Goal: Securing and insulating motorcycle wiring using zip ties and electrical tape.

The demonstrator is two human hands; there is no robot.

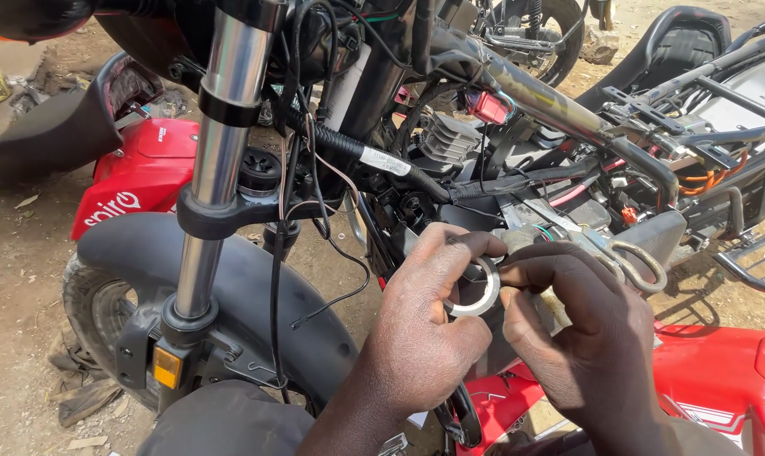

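Observation:
My left hand (420, 333) pinches a small roll of clear tape (477, 291) between thumb and fingers, close to the stripped frame of a motorcycle. My right hand (581, 329) holds the other side of the roll, thumb and forefinger at its edge. A pair of scissors (627, 257) with grey handles rests just behind my right hand on the frame. Black cables and wiring (332, 181) hang right above my hands.
A chrome front fork (218, 160) and black mudguard (247, 287) stand at left over the front wheel. Red body panels lie at left (142, 169) and lower right (720, 371). A black seat (682, 42) sits at the far right on bare dirt ground.

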